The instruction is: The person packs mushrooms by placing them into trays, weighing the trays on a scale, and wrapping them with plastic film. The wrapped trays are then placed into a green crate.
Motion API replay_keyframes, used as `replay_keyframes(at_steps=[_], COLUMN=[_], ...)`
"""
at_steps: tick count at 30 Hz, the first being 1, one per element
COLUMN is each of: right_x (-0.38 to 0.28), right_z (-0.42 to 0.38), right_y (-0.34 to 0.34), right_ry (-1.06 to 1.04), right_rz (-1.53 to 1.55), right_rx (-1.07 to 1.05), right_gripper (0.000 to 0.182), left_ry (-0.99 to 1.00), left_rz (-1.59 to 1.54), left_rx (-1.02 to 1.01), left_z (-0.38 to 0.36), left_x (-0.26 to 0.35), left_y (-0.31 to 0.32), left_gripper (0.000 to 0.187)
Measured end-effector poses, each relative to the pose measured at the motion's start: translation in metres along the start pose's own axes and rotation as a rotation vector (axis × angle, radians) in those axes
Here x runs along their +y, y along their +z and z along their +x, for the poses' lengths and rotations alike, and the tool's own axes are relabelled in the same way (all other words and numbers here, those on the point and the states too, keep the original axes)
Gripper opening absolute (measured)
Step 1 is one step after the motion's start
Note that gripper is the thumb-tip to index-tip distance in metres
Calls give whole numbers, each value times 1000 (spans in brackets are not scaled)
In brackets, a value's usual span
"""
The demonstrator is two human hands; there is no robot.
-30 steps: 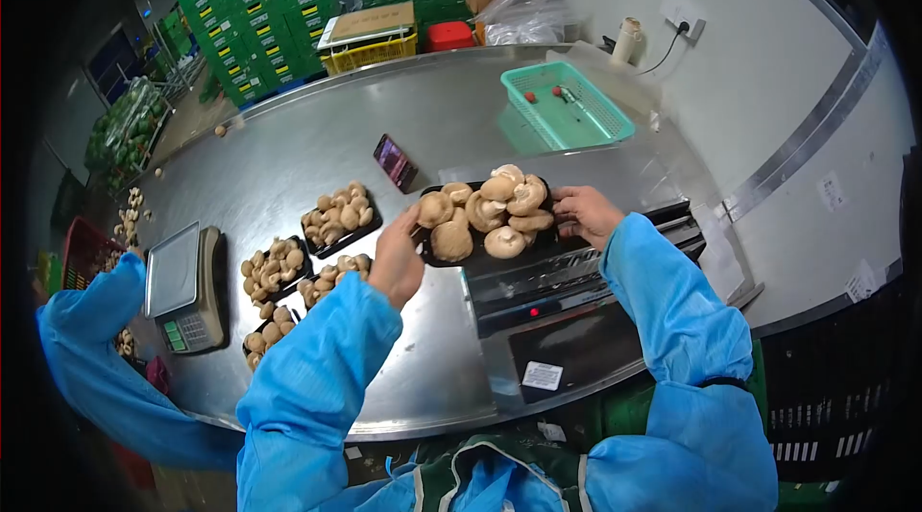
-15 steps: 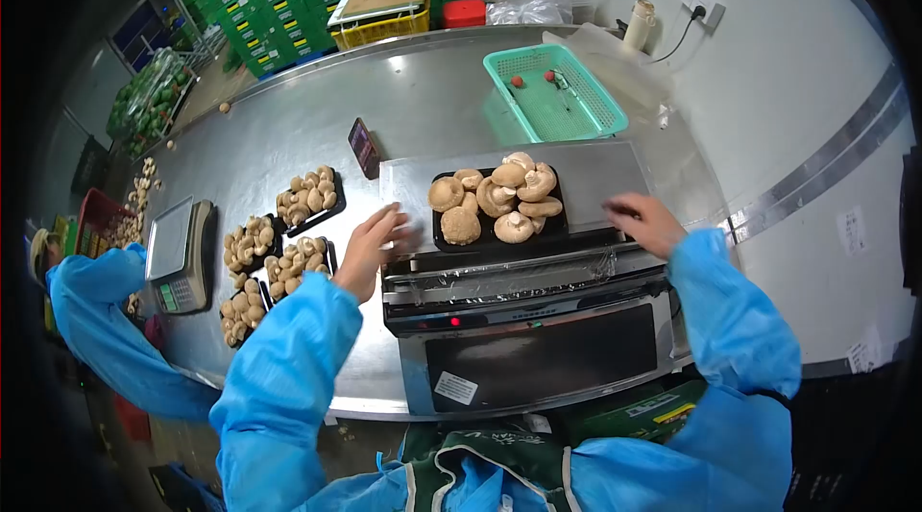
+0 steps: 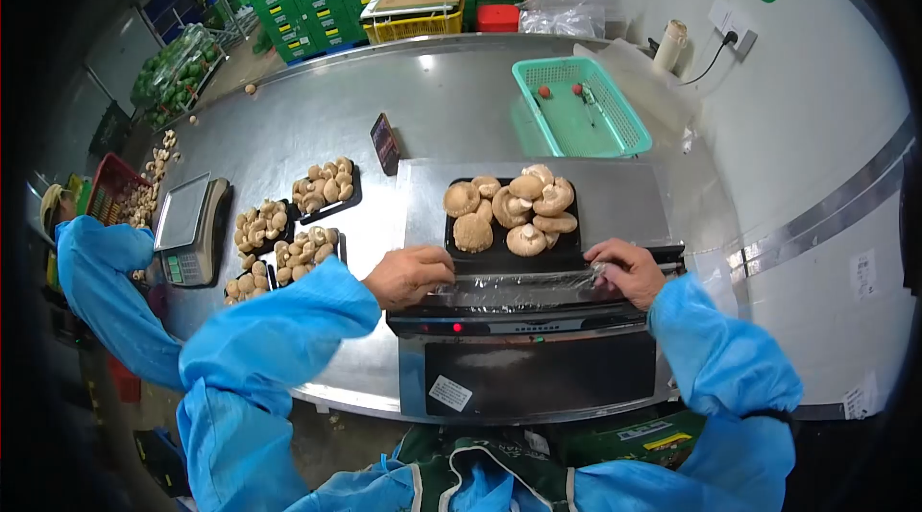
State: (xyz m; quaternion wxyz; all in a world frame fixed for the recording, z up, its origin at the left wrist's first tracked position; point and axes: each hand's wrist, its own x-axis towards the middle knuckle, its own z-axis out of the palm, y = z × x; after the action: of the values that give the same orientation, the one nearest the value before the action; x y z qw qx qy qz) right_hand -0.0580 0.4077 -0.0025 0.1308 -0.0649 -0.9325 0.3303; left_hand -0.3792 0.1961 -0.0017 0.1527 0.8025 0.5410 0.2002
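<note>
A black tray (image 3: 509,260) heaped with brown mushrooms (image 3: 511,208) rests on the plate of a wrapping machine (image 3: 538,368). Clear cling film (image 3: 523,289) stretches across the machine's front slot, just below the tray. My left hand (image 3: 411,276) pinches the film's left end and my right hand (image 3: 629,272) pinches its right end. Both hands lie at the near edge of the tray, one at each corner. Blue sleeves cover both my arms.
Several more black trays of mushrooms (image 3: 288,238) lie left on the steel table (image 3: 451,99), next to a scale (image 3: 187,229) and a phone (image 3: 385,143). A green basket (image 3: 581,107) stands behind the machine. Another person's blue sleeve (image 3: 106,291) reaches in at far left.
My hands set the mushroom tray on the machine plate, let go of it, then dropped to the front slot and took hold of the cling film at both ends.
</note>
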Motion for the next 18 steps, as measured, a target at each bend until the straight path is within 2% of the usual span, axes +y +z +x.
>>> replay_keyframes(at_steps=[2, 4, 6, 7, 8, 9, 10, 11, 12, 13, 14, 15, 16, 17, 18], right_x=[-17, -28, -52, -68, -85, -96, -103, -109, -88, -57, -30, -6, 15, 33, 51], right_z=[-3, -21, -39, -40, -40, -29, -15, 9, 31, 54, 75, 93, 107, 117, 122], right_y=[0, -1, -18, -33, -48, -69, -88, -97, -103, -103, -102, -100, -100, -97, -92], right_ry=[615, 476, 468, 401, 335, 184, 39, -104, -171, -235, -200, -161, -207, -247, -246], right_rz=[1120, 1377, 1418, 1406, 1394, 1232, 1178, 1016, 664, 309, 40, -223, -470, -711, -709], right_rx=[341, 426, 468, 513, 556, 557, 590, 680, 693, 693, 566, 434, 295, 151, 149], right_gripper=[4, 4, 6, 7, 9, 12, 10, 7, 11, 17, 26, 36, 43, 50, 50], left_ry=[-469, -581, -544, -444, -335, -146, -77, 77, 87, 85, 47, 86, 89, 82, 72], left_rz=[-770, -1121, -1289, -1259, -1104, -915, -863, -625, -336, -224, -73, 234, 240, 398, 547], left_rx=[290, 470, 612, 679, 750, 760, 843, 882, 851, 718, 615, 418, 421, 232, 41], left_z=[-3, -17, -33, -34, -27, -18, -5, 15, 33, 53, 72, 81, 87, 92, 97], left_x=[24, 58, 78, 85, 94, 98, 104, 98, 77, 49, 20, -16, -44, -72, -93], left_y=[12, 0, -15, -31, -56, -85, -107, -124, -132, -136, -135, -135, -125, -113, -104], left_gripper=[8, 8, 5, 4, 1, 2, 5, 6, 6, 17, 30, 50, 50, 59, 69])
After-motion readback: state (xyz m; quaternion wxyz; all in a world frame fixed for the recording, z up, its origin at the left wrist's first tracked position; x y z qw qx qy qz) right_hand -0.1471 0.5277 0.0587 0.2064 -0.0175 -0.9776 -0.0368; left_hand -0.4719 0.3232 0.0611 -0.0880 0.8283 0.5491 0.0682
